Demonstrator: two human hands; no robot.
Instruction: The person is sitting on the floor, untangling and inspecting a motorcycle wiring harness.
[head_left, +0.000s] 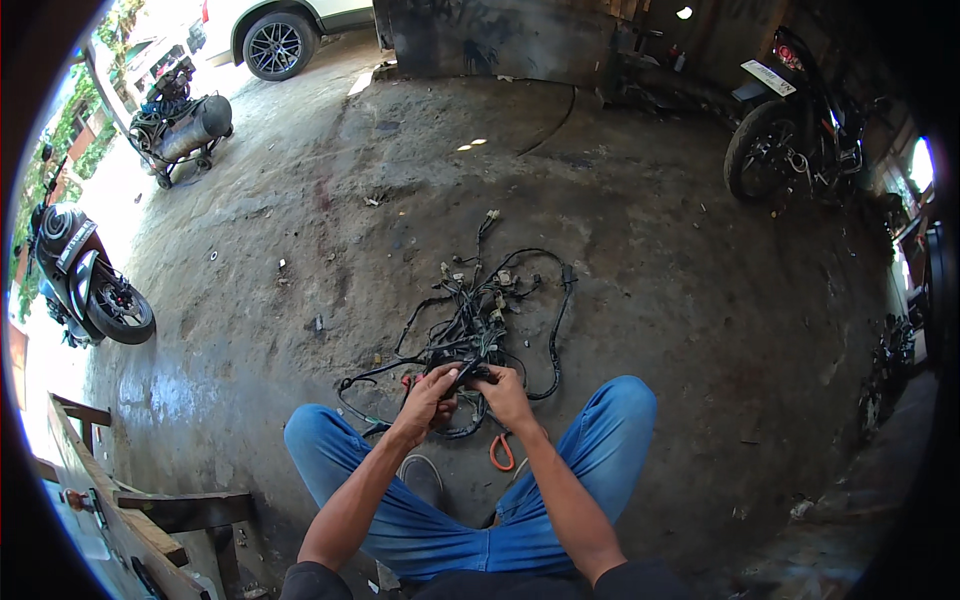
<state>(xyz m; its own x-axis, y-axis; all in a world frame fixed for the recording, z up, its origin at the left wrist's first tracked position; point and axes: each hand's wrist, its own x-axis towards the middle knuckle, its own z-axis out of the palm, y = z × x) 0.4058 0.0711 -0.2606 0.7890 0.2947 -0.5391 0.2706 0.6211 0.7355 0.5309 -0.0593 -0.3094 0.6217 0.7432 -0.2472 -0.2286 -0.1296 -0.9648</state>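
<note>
A black wiring harness (474,318) lies tangled on the floor in front of my knees, with pale connectors among its strands and a long loop curving out to the right. My left hand (432,396) is closed round a black part of it near its lower end. Close beside, my right hand (500,392) pinches the same bundle, its fingertips partly hidden behind the wires. An orange-red loop handle (502,453) shows on the floor below my right hand; the rest of that tool is out of sight. Something red peeks out just left of my left hand.
A motorcycle (800,140) stands at the far right, and a scooter (85,270) at the left. An air compressor (185,130) and a white car (290,30) are farther back. A wooden bench frame (180,510) stands at the lower left. Small debris dots the rough floor (680,300).
</note>
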